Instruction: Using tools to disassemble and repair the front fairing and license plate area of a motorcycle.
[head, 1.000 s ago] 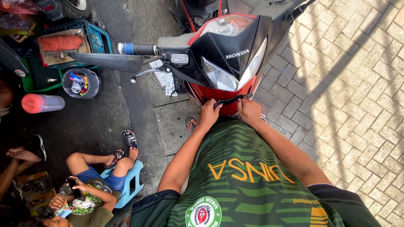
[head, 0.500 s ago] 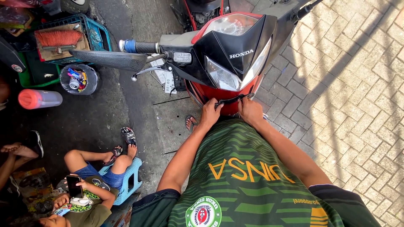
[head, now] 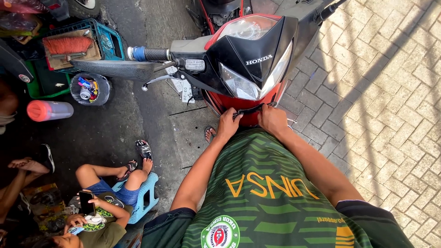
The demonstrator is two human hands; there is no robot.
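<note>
A red and black motorcycle point(head: 250, 69) stands in front of me, its headlight facing me. My left hand point(head: 228, 125) and my right hand point(head: 272, 120) both press on a thin black strip point(head: 248, 110) at the lower edge of the red front panel, just under the headlight. The fingers of both hands are curled around that strip. My green striped shirt point(head: 271, 193) fills the lower frame and hides what lies below my hands.
A child with a phone sits on a small blue stool point(head: 142, 197) at lower left. A blue crate with a red brush point(head: 69, 45), a round bucket of small items point(head: 89, 89) and a red-capped container point(head: 48, 110) lie at the left. Brick paving point(head: 381, 105) is on the right.
The view has shifted slightly; both hands stay on the strip under the headlight. The child at lower left has moved the phone a little.
</note>
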